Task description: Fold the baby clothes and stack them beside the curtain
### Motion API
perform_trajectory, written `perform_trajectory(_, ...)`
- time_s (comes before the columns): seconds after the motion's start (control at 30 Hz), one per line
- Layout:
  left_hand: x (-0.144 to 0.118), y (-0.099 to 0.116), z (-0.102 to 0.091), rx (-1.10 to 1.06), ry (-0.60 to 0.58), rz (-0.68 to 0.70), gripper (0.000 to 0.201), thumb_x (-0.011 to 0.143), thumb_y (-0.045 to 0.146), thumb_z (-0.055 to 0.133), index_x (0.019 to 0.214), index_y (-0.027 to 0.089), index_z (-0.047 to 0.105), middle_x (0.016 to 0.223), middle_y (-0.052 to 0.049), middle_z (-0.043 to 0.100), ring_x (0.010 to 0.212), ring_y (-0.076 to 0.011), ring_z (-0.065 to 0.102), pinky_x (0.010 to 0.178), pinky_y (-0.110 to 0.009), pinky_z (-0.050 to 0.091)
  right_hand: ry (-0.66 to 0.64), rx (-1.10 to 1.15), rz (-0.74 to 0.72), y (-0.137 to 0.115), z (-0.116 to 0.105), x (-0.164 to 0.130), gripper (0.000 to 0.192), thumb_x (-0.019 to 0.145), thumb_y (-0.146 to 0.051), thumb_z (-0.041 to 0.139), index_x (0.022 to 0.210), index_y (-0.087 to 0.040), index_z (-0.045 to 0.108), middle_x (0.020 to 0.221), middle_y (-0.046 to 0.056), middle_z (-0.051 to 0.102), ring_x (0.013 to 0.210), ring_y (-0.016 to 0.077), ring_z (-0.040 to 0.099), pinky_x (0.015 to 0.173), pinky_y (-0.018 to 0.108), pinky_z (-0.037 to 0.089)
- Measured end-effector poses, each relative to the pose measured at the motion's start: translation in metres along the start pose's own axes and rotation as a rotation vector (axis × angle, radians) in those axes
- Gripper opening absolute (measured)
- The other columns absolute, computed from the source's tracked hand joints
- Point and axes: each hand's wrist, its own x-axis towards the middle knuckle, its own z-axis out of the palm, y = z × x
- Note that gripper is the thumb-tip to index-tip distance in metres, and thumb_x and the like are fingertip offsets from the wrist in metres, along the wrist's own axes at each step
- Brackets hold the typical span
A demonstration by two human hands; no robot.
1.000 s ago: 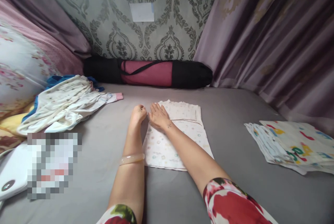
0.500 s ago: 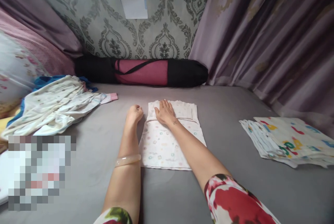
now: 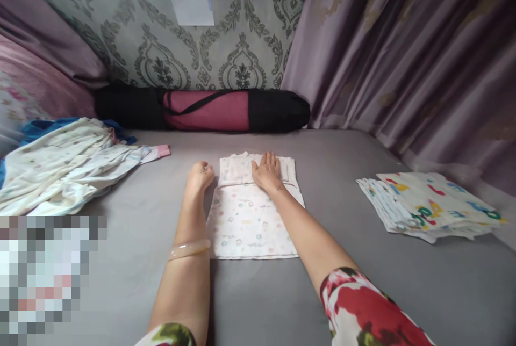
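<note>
Two cloth piles [image 3: 60, 166] [image 3: 429, 203] flank the folded garment [image 3: 250, 217], well apart.

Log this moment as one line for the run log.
left hand: curled on grey sheet, beside cloth | right hand: flat on folded printed cloth | folded stack to right

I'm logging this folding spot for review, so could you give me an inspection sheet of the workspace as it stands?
Surface: grey bed sheet, smooth.
Job's things: folded pale printed garment, lying flat.
Clutter: heap of unfolded clothes at left; stack of folded letter-print cloths at right.
Grips: left hand fisted on the sheet beside the garment; right hand flat, open on the garment's far end.
Cables: nothing seen.
Surroundings: rolled pink mat in black bag against patterned wall; purple curtain at right.
</note>
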Motion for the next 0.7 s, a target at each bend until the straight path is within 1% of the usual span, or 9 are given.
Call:
perform_trajectory(0.1, -0.004, 0.007, -0.001, 0.015, -0.001, 0.020, 0.035, 0.088, 0.027, 0.049, 0.119, 0.015, 0.060, 0.108, -0.016, 0.070, 0.100, -0.0284, 0.067, 0.088, -0.039, 0.049, -0.010, -0.010, -0.003, 0.001, 0.004, 0.001, 0.068, 0.097, -0.042, 0.025, 0.145, 0.005, 0.031, 0.156, 0.022, 0.023, 0.145, 0.0311, 0.012, 0.116, 0.045, 0.007)
perform_trajectory(0.17, -0.007, 0.016, 0.000, 0.041, 0.017, 0.071, 0.035, 0.088, 0.027, 0.049, 0.119, 0.015, 0.060, 0.112, -0.016, 0.069, 0.106, -0.0290, 0.065, 0.090, -0.039, 0.049, -0.019, 0.005, -0.014, 0.001, 0.003, 0.001, 0.068, 0.097, -0.042, 0.026, 0.146, 0.005, 0.031, 0.156, 0.021, 0.023, 0.146, 0.0313, 0.012, 0.117, 0.045, 0.006)
perform_trajectory(0.23, -0.011, 0.026, 0.005, 0.068, 0.021, 0.138, 0.036, 0.090, 0.028, 0.047, 0.121, 0.015, 0.059, 0.116, -0.016, 0.067, 0.111, -0.0283, 0.062, 0.092, -0.038, 0.048, -0.059, 0.049, -0.045, 0.003, -0.004, 0.001, 0.068, 0.097, -0.043, 0.024, 0.147, 0.002, 0.030, 0.157, 0.020, 0.021, 0.146, 0.0309, 0.012, 0.117, 0.044, 0.007)
perform_trajectory(0.33, -0.017, 0.042, 0.020, 0.141, -0.006, 0.286, 0.040, 0.092, 0.028, 0.043, 0.126, 0.014, 0.055, 0.123, -0.016, 0.063, 0.117, -0.0260, 0.058, 0.097, -0.035, 0.045, -0.084, 0.095, -0.105, 0.016, -0.019, -0.002, 0.066, 0.098, -0.043, 0.021, 0.149, -0.001, 0.028, 0.158, 0.018, 0.018, 0.146, 0.0282, 0.012, 0.117, 0.041, 0.009)
perform_trajectory(0.4, -0.023, 0.049, 0.035, 0.227, -0.002, 0.415, 0.041, 0.093, 0.030, 0.040, 0.127, 0.012, 0.054, 0.130, -0.017, 0.058, 0.125, -0.0261, 0.051, 0.105, -0.037, 0.039, -0.039, 0.064, -0.125, 0.031, -0.028, -0.007, 0.064, 0.098, -0.041, 0.021, 0.149, -0.002, 0.026, 0.159, 0.017, 0.016, 0.147, 0.0265, 0.009, 0.117, 0.040, 0.006)
perform_trajectory(0.47, -0.029, 0.052, 0.050, 0.304, 0.010, 0.491, 0.044, 0.095, 0.035, 0.036, 0.128, 0.009, 0.052, 0.139, -0.018, 0.050, 0.134, -0.0280, 0.040, 0.111, -0.041, 0.030, 0.001, 0.012, -0.119, 0.047, -0.032, -0.016, 0.064, 0.098, -0.040, 0.022, 0.149, 0.000, 0.025, 0.159, 0.017, 0.014, 0.147, 0.0260, 0.007, 0.118, 0.040, 0.003)
perform_trajectory(0.53, -0.034, 0.052, 0.063, 0.360, -0.001, 0.488, 0.053, 0.097, 0.041, 0.031, 0.134, 0.006, 0.047, 0.148, -0.021, 0.039, 0.141, -0.0309, 0.030, 0.114, -0.045, 0.023, -0.003, -0.021, -0.094, 0.061, -0.030, -0.024, 0.065, 0.098, -0.041, 0.022, 0.148, 0.001, 0.026, 0.159, 0.018, 0.016, 0.147, 0.0263, 0.008, 0.118, 0.039, 0.005)
perform_trajectory(0.6, -0.038, 0.050, 0.072, 0.398, -0.021, 0.459, 0.060, 0.098, 0.044, 0.027, 0.141, 0.003, 0.039, 0.153, -0.022, 0.030, 0.143, -0.0330, 0.023, 0.115, -0.047, 0.020, -0.014, -0.027, -0.080, 0.070, -0.024, -0.030, 0.065, 0.098, -0.041, 0.022, 0.148, 0.000, 0.026, 0.158, 0.017, 0.019, 0.147, 0.0266, 0.010, 0.117, 0.039, 0.008)
perform_trajectory(0.7, -0.040, 0.046, 0.078, 0.429, 0.002, 0.468, 0.063, 0.098, 0.045, 0.025, 0.144, 0.003, 0.034, 0.154, -0.022, 0.027, 0.144, -0.0341, 0.022, 0.116, -0.048, 0.017, 0.004, -0.010, -0.084, 0.076, -0.017, -0.031, 0.065, 0.098, -0.041, 0.022, 0.148, 0.000, 0.027, 0.157, 0.017, 0.022, 0.146, 0.0269, 0.012, 0.117, 0.039, 0.011)
